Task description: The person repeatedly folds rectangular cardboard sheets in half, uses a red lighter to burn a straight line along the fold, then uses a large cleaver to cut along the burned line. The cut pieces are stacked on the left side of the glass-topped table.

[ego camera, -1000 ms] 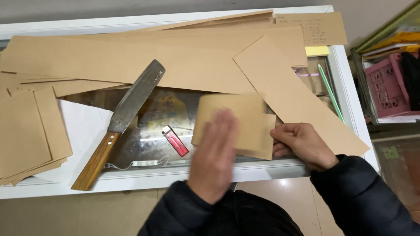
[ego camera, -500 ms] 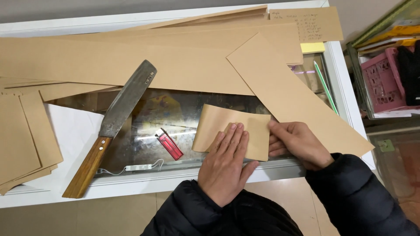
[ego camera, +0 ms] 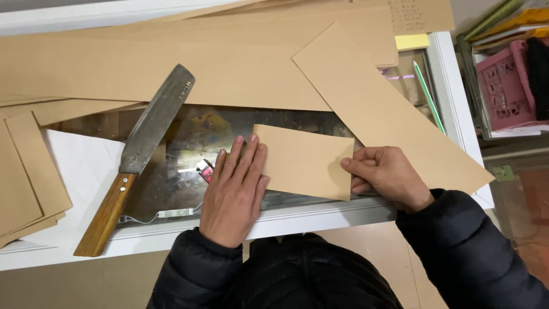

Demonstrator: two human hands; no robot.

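The surface [ego camera: 320, 220] is a white-framed glass-topped case, and most of its far half is buried under long sheets of brown paper [ego camera: 171, 63]. All positions below are taken from the folded brown piece [ego camera: 306, 163], which lies on the glass near the front edge, roughly mid-width.

1. Beyond and to the right of the folded piece lies a long brown strip [ego camera: 389, 109], set diagonally, its lower end running past the right hand. It sits loose on top of the larger sheets — apparently put aside, not in use.
2. Far to the left of the folded piece, a stack of cut brown pieces [ego camera: 28, 177] is squared into a pile at the surface's left end, partly over a white sheet [ego camera: 80, 171].
3. Left of the folded piece lies a heavy broad-bladed knife [ego camera: 143, 149] with a wooden handle, flat on the glass and well apart from both hands — blade pointing away, handle toward the person.
4. The left hand [ego camera: 234, 189] lies flat, fingers together and extended, palm down on the left edge of the folded piece. My reading: it is pressing the paper flat, not lifting it. No closed grip here.
5. The right hand [ego camera: 386, 174] has its grip closed on the right edge of the folded piece, thumb on top, fingers curled under — steadying it against the other hand's pressure.
6. Just left of the folded piece, largely hidden under the left hand, a small red object [ego camera: 205, 171] shows; its kind cannot be told.
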